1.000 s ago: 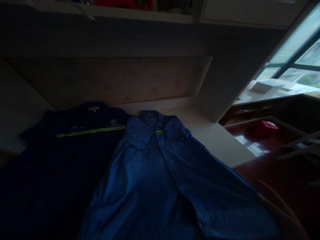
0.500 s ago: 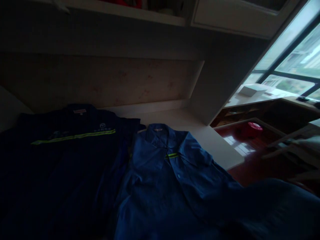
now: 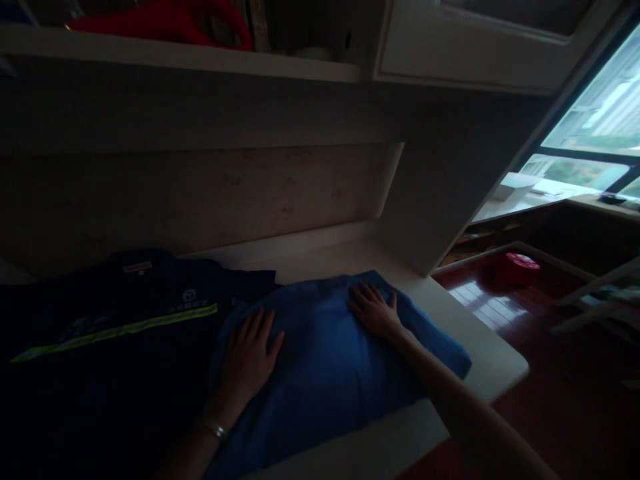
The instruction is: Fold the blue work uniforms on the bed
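Observation:
Both my hands lie on a blue work shirt (image 3: 325, 367), folded over on the white desk (image 3: 493, 363) so that its collar and front are hidden. Fingers spread, my left hand (image 3: 253, 353) rests flat near the cloth's left side; a bracelet (image 3: 216, 427) circles that wrist. Toward the far right part of the same cloth, my right hand (image 3: 374, 309) presses with its palm down and fingers apart. Left of the blue shirt, a dark navy work shirt (image 3: 125, 380) is spread out, with a yellow-green reflective strip, a collar label and a chest logo.
Overhead runs a white shelf (image 3: 200, 63) holding a red object (image 3: 165, 23). A cabinet side panel (image 3: 450, 160) rises at the desk's back right. Beyond it are a window (image 3: 600, 120), a red-brown floor (image 3: 565, 407) and a red round container (image 3: 507, 272).
The blue shirt's collar, buttons and strip were showing; now its lower part is folded up over them. My hands have come into view on the cloth.

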{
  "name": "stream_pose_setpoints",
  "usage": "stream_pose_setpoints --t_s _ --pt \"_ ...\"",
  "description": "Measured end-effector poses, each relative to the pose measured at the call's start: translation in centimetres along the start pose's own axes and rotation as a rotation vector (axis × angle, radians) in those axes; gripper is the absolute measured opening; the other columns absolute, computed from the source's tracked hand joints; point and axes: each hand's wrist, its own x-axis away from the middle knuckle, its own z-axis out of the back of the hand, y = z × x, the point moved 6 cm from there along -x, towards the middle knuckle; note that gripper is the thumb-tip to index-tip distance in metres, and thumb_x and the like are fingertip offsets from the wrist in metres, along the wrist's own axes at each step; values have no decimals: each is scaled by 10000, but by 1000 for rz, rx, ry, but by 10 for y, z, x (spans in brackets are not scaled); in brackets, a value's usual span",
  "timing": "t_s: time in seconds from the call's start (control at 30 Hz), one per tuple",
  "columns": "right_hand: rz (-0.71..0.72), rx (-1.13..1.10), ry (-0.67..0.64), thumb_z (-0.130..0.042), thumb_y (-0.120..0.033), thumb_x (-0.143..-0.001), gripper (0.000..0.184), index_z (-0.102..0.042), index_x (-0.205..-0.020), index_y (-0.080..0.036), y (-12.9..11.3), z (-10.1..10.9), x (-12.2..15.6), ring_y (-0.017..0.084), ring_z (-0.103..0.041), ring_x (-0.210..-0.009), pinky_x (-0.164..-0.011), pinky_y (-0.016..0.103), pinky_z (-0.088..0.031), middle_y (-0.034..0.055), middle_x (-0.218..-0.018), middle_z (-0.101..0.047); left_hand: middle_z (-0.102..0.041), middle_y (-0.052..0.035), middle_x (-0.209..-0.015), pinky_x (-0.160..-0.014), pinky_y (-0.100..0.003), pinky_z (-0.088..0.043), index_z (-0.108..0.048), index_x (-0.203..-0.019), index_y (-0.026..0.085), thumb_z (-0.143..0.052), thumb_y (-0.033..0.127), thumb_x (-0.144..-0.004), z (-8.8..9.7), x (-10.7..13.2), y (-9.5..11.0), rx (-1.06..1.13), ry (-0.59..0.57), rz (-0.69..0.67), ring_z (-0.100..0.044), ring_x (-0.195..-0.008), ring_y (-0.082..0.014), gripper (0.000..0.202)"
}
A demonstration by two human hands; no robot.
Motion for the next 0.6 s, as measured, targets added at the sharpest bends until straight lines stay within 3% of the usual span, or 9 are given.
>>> stream_pose_setpoints --t_s 0.07,0.13,0.47,0.6 --pt "-26 53 -96 -226 -646 -999 623 -326 -1555 -383 4 -25 -10 370 -143 -1529 -1071 831 29 31 -1671 -224 -468 -148 -1545 -1175 -666 -250 -535 -1430 185 -402 473 -985 -25 0 7 -206 -27 -73 -405 -1432 -378 546" --pt "-37 67 -108 -197 -668 -992 647 -296 -1565 -384 18 -33 -27 363 -121 -1533 -1068 831 37 18 -1677 -197 -471 -156 -1540 -1181 -660 -241 -545 -1423 178 -398 484 -984 -40 -10 12 -304 -57 -104 -400 -1437 -375 555" --pt "-67 168 -65 -168 -631 -997 625 -286 -1563 -394 94 -12 -152 351 -178 -1521 -1073 832 -113 -4 -1673 -220 -453 -179 -1553 -1180 -644 -245 -520 -1438 165 -342 507 -999 -99 -150 34 -159 -91 -76 -389 -1441 -376 584" --pt "-102 178 -77 -167 -608 -1001 615 -277 -1566 -391 118 -10 -182 330 -185 -1523 -1079 820 -133 -1 -1678 -200 -442 -169 -1563 -1191 -579 -294 -496 -1447 160 -317 500 -1009 -102 -173 46 -127 -114 -73 -402 -1442 -323 583"
